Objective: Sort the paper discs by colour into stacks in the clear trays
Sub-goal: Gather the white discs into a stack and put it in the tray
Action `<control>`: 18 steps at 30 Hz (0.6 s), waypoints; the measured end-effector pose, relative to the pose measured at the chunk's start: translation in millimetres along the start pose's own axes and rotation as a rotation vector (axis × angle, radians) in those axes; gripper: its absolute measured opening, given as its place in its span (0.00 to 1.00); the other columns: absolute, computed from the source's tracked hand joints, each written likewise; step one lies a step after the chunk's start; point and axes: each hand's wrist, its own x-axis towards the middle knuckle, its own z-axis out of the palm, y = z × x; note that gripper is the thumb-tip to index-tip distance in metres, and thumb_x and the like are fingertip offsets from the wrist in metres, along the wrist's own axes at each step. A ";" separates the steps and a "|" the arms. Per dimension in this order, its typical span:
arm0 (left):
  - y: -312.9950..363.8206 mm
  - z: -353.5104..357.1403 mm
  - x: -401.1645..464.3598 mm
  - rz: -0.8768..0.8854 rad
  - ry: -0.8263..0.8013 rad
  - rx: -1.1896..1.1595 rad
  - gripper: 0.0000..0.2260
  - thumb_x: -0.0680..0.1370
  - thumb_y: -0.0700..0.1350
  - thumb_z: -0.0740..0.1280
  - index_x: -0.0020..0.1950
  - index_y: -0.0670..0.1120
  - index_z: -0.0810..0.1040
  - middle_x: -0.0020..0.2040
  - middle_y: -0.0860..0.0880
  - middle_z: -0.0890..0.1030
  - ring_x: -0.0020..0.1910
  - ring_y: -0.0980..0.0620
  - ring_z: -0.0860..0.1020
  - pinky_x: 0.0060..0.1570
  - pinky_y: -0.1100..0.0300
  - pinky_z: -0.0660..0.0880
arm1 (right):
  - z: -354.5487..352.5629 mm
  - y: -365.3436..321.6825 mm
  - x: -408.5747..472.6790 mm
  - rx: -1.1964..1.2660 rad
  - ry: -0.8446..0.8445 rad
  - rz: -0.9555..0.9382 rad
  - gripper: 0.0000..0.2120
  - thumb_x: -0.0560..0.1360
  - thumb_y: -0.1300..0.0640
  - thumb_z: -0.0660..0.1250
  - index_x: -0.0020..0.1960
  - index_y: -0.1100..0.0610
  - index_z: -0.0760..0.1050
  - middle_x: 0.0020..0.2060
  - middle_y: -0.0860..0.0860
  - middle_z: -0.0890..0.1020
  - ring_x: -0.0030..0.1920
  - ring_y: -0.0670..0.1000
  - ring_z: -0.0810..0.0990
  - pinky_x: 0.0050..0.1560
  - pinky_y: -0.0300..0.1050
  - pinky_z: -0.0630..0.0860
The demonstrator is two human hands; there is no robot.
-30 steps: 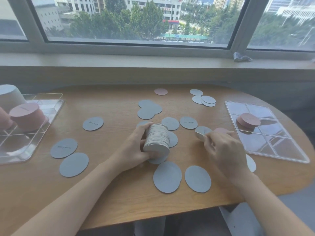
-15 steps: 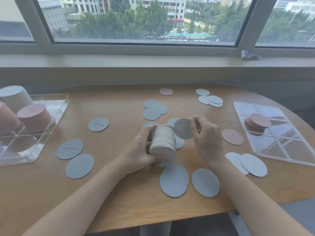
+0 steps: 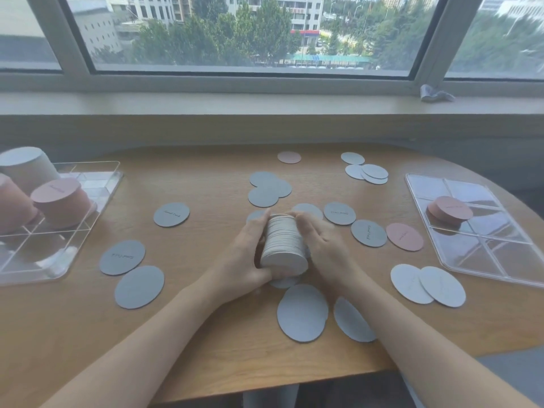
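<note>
1. I see a rounded wooden table [image 3: 206, 334] below a window sill, with a crumpled bit of wrapper [image 3: 436, 93] lying on the sill at the far right.
2. Loose grey discs crowd the middle of the table: a cluster of three [image 3: 269, 188] just beyond my hands, two large ones [image 3: 302, 312] near the front edge between my forearms, and one with writing [image 3: 368, 232] to the right of my right hand.
3. A pink disc [image 3: 404, 236] lies just beside that written grey one, toward the right tray, and another pink disc [image 3: 289, 157] sits near the far edge.
4. Paler discs overlap in a pair [image 3: 426, 285] by the right tray's near corner, and a small group [image 3: 366, 170] lies toward the far right.
5. The left clear tray [image 3: 35, 260] sits at the table's left edge and holds tall pink stacks [image 3: 60, 201] and a pale stack [image 3: 26, 166] at its far side.
6. The right clear tray [image 3: 500, 260] sits at the right edge with a short pink stack [image 3: 449, 210] in a far compartment.
7. The grey stack [image 3: 284, 245] I am working lies on its side at the table's centre, its edges showing as fine pale ridges and its round face turned toward me.
8. My left hand [image 3: 245, 251] curls around the stack's left side, gripping it.
9. My right hand [image 3: 323, 245] presses against the stack's right side with fingers fairly straight.
</note>
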 end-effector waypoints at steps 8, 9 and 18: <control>0.9 7.7 -0.8 0.084 -0.033 0.366 0.51 0.71 0.76 0.55 0.81 0.49 0.36 0.80 0.57 0.47 0.77 0.56 0.50 0.72 0.66 0.46 | 13.6 7.7 -8.4 -0.126 -0.056 0.048 0.32 0.80 0.33 0.47 0.80 0.46 0.54 0.78 0.41 0.58 0.77 0.38 0.52 0.77 0.43 0.49; 0.3 8.0 0.0 0.097 -0.028 0.359 0.49 0.72 0.73 0.58 0.81 0.49 0.39 0.79 0.57 0.49 0.77 0.55 0.53 0.72 0.66 0.48 | 14.3 7.4 -8.1 -0.133 -0.043 0.053 0.31 0.80 0.34 0.47 0.79 0.46 0.57 0.77 0.42 0.61 0.77 0.40 0.55 0.77 0.44 0.52; 1.2 5.0 0.1 0.004 0.048 0.049 0.42 0.68 0.55 0.80 0.75 0.55 0.60 0.62 0.61 0.73 0.60 0.62 0.75 0.58 0.65 0.72 | -9.2 6.9 -17.6 -0.526 0.074 -0.042 0.34 0.78 0.32 0.47 0.73 0.53 0.67 0.67 0.49 0.72 0.69 0.49 0.68 0.70 0.45 0.62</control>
